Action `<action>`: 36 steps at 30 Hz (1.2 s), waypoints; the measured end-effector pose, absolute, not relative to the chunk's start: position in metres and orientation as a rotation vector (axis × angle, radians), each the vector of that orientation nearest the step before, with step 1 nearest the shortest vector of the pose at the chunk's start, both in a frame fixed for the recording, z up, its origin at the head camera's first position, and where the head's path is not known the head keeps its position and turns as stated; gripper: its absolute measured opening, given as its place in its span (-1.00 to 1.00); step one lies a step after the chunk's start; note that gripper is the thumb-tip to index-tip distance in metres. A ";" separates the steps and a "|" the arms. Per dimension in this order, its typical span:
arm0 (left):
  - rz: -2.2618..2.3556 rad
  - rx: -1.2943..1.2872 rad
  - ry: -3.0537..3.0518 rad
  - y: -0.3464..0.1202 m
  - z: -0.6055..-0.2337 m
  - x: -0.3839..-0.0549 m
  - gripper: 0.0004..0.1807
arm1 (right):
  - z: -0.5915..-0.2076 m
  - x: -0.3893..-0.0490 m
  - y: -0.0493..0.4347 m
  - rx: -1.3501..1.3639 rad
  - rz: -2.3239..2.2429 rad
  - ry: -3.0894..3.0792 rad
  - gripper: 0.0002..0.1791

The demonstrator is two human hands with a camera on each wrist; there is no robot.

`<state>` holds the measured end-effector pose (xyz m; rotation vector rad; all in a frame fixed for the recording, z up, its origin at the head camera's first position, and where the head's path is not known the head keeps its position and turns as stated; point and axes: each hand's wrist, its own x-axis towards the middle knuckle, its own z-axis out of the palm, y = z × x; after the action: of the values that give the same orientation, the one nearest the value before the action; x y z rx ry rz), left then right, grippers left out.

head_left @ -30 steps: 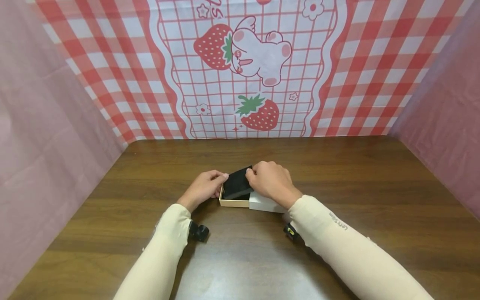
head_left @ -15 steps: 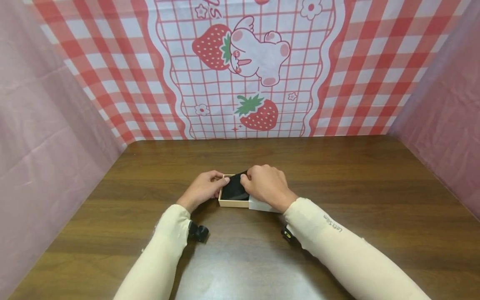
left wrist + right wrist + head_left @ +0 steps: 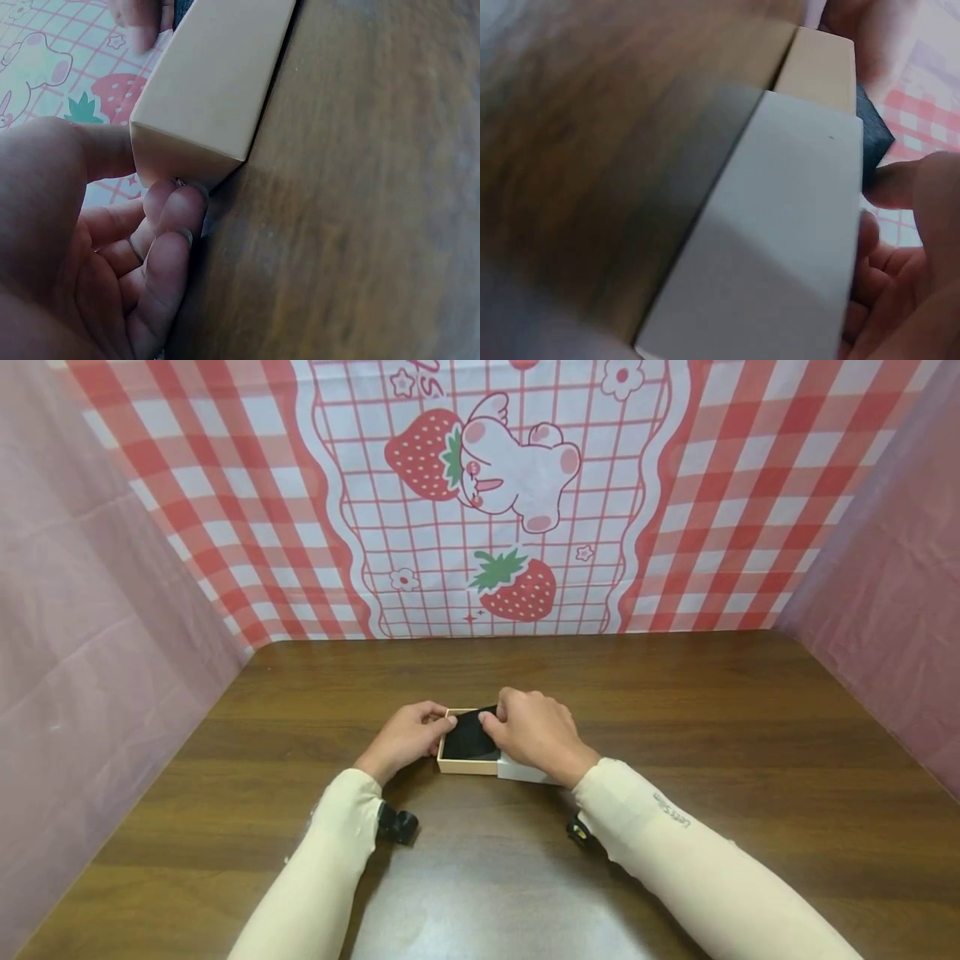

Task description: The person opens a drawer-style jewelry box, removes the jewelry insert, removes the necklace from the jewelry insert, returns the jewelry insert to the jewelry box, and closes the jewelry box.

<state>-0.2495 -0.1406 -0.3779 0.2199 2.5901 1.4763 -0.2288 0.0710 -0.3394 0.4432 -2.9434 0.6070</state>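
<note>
A slide-out box lies mid-table, its tan tray sticking out to the left of a white sleeve. My left hand grips the tray's left end, thumb at the rim and fingers curled against the end wall. Between thumb and fingers of my right hand is a flat black rectangular piece, its kind unclear. It lies largely within the tray, with its far right edge tilted up. In the right wrist view a corner of the black piece stands above the box wall. My right hand hides part of the sleeve.
The box rests on a brown wooden table. Behind it hangs a red-and-white checked cloth with strawberries; pink cloths hang at both sides. Small black devices sit at my wrists.
My right hand has moved a little left and down, lowering the black piece from a raised tilt into the tray. My left hand stays at the tray's end.
</note>
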 end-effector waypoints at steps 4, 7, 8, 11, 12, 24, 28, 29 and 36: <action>1.438 0.230 2.619 -0.143 -0.378 -0.250 -0.60 | -0.337 -0.225 0.077 0.504 0.686 -2.945 -0.68; 1.385 0.245 2.659 -0.143 -0.378 -0.251 -0.58 | -0.336 -0.220 0.085 0.565 0.717 -2.930 -0.73; 1.374 0.250 2.668 -0.142 -0.378 -0.251 -0.58 | -0.336 -0.218 0.088 0.585 0.720 -2.918 -0.74; 1.381 0.269 2.669 -0.140 -0.378 -0.253 -0.60 | -0.336 -0.214 0.095 0.626 0.734 -2.878 -0.78; 1.397 0.270 2.663 -0.140 -0.378 -0.253 -0.61 | -0.337 -0.213 0.097 0.638 0.743 -2.867 -0.79; 1.560 0.208 2.532 -0.146 -0.382 -0.253 -0.67 | -0.346 -0.215 0.105 0.759 0.865 -2.839 -0.91; 1.607 0.221 2.494 -0.147 -0.381 -0.255 -0.64 | -0.346 -0.217 0.107 0.782 0.873 -2.828 -0.93; 1.609 0.226 2.495 -0.147 -0.380 -0.255 -0.64 | -0.345 -0.217 0.108 0.781 0.876 -2.827 -0.93; 1.574 0.221 2.520 -0.146 -0.378 -0.252 -0.63 | -0.346 -0.219 0.113 0.785 0.933 -2.856 -0.93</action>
<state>-0.2521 -0.1463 -0.3780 0.2210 2.5204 1.5744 -0.2190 0.1134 -0.3462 0.7849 -2.8556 0.9332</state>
